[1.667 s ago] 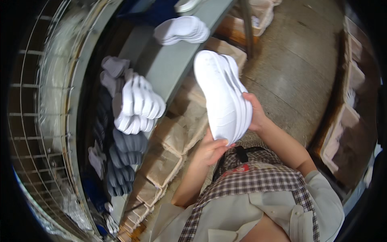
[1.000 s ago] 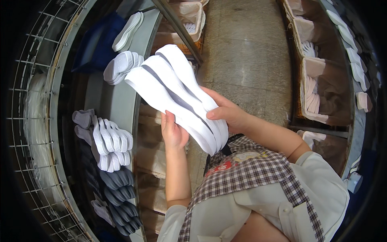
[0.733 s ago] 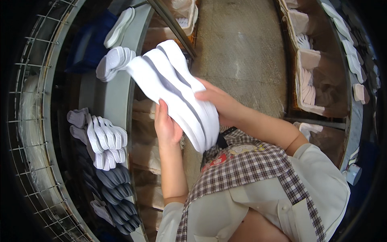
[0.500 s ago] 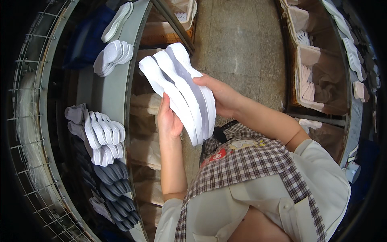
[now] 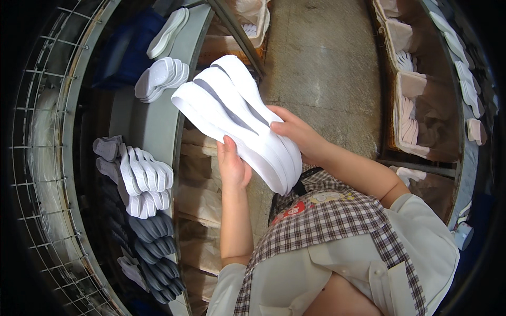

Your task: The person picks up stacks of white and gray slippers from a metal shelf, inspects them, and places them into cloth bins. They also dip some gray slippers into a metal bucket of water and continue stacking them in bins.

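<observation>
Three white shoe soles, fanned apart, held up in both hands in front of the apron. Left hand clamped on their left edge, right hand clamped on right edge; some fingers hidden behind. Left: metal shelf with white sole stack, dark gray soles just beside. Right: cloth-lined basket, soles inside. Floor between.
</observation>
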`<move>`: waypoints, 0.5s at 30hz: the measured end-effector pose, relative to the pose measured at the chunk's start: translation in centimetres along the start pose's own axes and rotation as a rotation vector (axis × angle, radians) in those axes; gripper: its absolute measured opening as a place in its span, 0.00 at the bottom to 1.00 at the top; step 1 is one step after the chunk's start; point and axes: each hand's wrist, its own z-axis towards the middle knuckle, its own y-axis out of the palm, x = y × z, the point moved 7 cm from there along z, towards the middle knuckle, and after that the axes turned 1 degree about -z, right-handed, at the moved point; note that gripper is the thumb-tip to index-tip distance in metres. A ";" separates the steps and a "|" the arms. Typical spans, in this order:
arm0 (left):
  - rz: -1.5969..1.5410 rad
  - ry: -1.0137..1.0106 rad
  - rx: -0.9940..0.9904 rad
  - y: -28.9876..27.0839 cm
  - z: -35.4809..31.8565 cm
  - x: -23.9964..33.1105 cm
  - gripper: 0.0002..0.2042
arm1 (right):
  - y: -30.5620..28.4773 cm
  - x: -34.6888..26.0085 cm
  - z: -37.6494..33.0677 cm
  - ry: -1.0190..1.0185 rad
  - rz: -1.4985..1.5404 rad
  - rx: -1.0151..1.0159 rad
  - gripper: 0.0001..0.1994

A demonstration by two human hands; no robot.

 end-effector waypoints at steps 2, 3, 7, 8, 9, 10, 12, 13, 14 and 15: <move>0.055 0.024 0.004 -0.2 0.0 0.3 0.26 | 0.0 -0.1 -0.1 0.003 -0.040 -0.030 0.29; 0.070 0.038 -0.018 -0.1 0.0 0.5 0.27 | 0.2 -0.3 -0.2 -0.032 -0.067 -0.067 0.29; 0.091 0.085 -0.046 -0.1 -0.1 0.8 0.36 | -0.1 -0.3 -0.6 -0.092 -0.163 -0.071 0.29; 0.106 0.102 -0.049 0.0 -0.2 0.9 0.38 | -0.2 -0.2 -0.6 -0.106 -0.178 -0.069 0.29; 0.122 0.118 -0.052 0.0 -0.2 1.0 0.39 | -0.2 -0.2 -0.6 -0.115 -0.159 -0.071 0.29; 0.138 0.134 -0.054 0.0 -0.3 1.0 0.41 | -0.2 -0.1 -0.6 -0.119 -0.139 -0.075 0.29; 0.159 0.143 -0.049 -0.1 -0.4 0.9 0.43 | -0.3 0.1 -0.7 -0.126 -0.147 -0.077 0.29; 0.161 0.162 -0.063 -0.1 -0.4 0.9 0.43 | -0.3 0.1 -0.7 -0.131 -0.174 -0.075 0.29; 0.166 0.191 -0.084 0.0 -0.4 1.0 0.43 | -0.4 0.2 -0.7 -0.126 -0.204 -0.052 0.29; 0.162 0.181 -0.071 -0.3 -0.4 0.8 0.42 | -0.2 0.0 -0.8 -0.161 -0.228 -0.075 0.29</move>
